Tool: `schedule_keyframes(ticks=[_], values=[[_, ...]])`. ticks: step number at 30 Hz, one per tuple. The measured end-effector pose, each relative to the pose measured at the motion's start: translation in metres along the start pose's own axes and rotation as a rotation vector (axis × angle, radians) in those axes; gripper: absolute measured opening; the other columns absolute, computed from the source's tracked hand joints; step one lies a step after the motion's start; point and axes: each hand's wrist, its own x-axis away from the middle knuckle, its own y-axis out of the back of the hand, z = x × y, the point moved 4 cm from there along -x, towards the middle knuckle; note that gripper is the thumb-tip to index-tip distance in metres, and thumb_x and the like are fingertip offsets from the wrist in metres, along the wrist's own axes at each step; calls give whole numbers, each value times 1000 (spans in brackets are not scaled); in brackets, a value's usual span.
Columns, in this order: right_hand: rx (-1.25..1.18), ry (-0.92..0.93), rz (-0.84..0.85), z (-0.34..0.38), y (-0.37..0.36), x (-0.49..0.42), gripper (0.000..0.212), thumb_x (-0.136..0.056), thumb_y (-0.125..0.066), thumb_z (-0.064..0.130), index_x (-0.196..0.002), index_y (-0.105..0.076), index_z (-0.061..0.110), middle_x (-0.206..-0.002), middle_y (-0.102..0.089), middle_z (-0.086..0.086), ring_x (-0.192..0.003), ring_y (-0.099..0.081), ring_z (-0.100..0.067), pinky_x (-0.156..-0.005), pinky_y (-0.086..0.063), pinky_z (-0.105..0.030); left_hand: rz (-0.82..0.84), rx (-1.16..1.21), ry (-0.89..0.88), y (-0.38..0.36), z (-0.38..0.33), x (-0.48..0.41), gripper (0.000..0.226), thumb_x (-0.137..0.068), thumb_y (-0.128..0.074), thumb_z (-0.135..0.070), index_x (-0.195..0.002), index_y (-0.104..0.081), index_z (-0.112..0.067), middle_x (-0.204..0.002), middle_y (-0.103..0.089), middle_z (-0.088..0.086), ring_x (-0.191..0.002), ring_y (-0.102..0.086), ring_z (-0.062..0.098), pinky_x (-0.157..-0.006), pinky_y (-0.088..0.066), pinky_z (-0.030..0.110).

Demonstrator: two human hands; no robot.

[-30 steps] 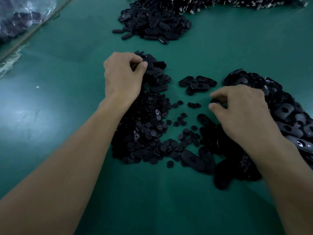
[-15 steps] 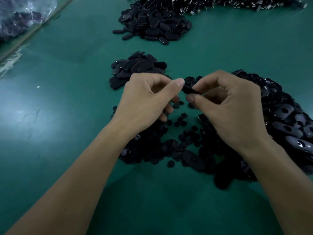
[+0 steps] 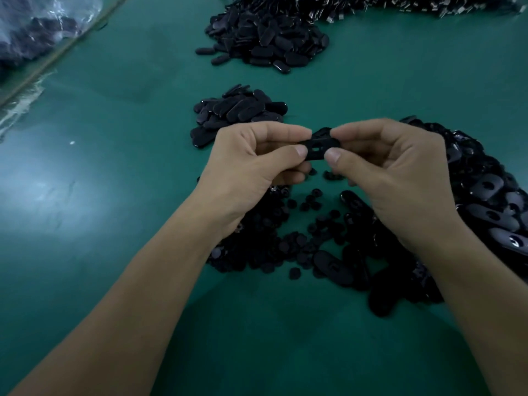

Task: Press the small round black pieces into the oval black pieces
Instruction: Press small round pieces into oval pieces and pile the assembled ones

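Observed: left hand (image 3: 251, 167) and right hand (image 3: 400, 178) each pinched one end of a single oval black piece (image 3: 318, 147) between thumb and forefinger, above the middle of the worktop (image 3: 114, 195), centre hole visible. Small round black pieces (image 3: 274, 247) lay heaped beneath the hands. Loose oval pieces (image 3: 485, 190) were piled toward the right edge.

text: none readable | labels: none | numbers: none

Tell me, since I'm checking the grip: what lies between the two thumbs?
Head view: one oval black piece, centre hole showing, pinched by left hand and right hand.
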Motion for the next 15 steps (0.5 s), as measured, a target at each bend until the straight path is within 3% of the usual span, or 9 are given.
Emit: schedule_keyframes(ticks=[9,12,15], values=[[-101,-73,-17,-4,1,-1,13,-90,-72,5,-89,-73,17,-71,-73,2,-64,-68,-11,-62,-53,-21,15,-49,-31,-1,1,2,16,-90,-71,2,-90,-76,-13,-73,-74,5,-70,-74,16,-66,-58,23],[-92,-35,10,-1,-2,1,15,-89,-73,4,-92,-74,19,-76,-75,3,-68,-69,-10,-63,-53,-19,-4,-152,-82,0,-1,3,12,-86,-79,-6,-81,-73,-16,-70,-74,5,-64,-72,16,-60,-59,25],[-129,6,52,4,-7,4,23,-87,-73,-1,-96,-73,20,-88,-77,3,-79,-72,-9,-70,-55,-19,16,-232,-133,-1,-5,4,9,-86,-81,-18,-88,-72,-17,-69,-75,6,-59,-71,14,-56,-56,23]])
